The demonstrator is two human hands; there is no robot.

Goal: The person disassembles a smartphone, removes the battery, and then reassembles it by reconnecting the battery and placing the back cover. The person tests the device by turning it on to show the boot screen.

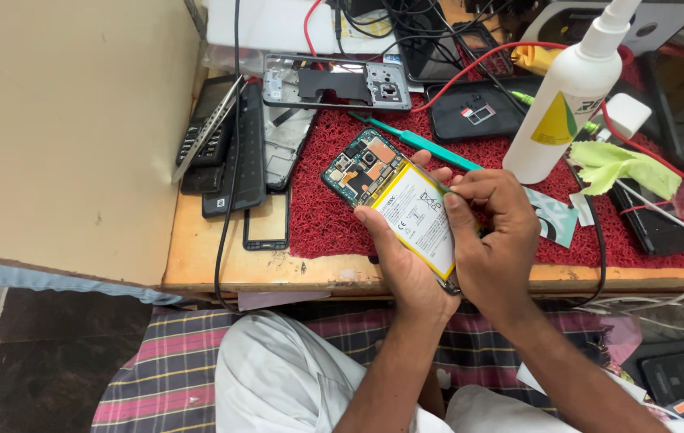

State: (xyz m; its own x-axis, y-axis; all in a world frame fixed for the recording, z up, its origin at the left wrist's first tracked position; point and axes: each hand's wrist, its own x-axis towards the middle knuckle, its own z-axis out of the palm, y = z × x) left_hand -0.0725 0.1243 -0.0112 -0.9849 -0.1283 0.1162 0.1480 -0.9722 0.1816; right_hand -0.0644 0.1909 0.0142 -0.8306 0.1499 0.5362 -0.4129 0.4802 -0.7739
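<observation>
- A striped cloth in purple, black and yellow (173, 361) and white trousers (278, 377) are seen nearest, below the edge of the wooden desk (221, 269).
- An opened smartphone with its back cover removed (394, 196) is held above the near edge of the desk, tilted, with its green circuit board toward the far left and its yellow-edged white battery (418, 212) facing up.
- The smartphone is cradled from below by the left hand (398, 265); its grip is closed around the phone's near edge, with the thumb laid on the battery's left side.
- The right hand (494, 232) is placed over the phone's right side; its grip is pinched narrow on a thin teal plastic pry tool (418, 143), whose near end meets the battery's far edge.
- A red textured mat (326, 216) is spread on the desk under the work.
- A white plastic spray bottle with a yellow label (566, 100) is stood upright on the mat, far right of the hands, beside a crumpled light-green cloth (619, 164).
- A grey phone frame (334, 82) is laid at the mat's far edge, and dark phones (225, 144) are stacked to the left.
</observation>
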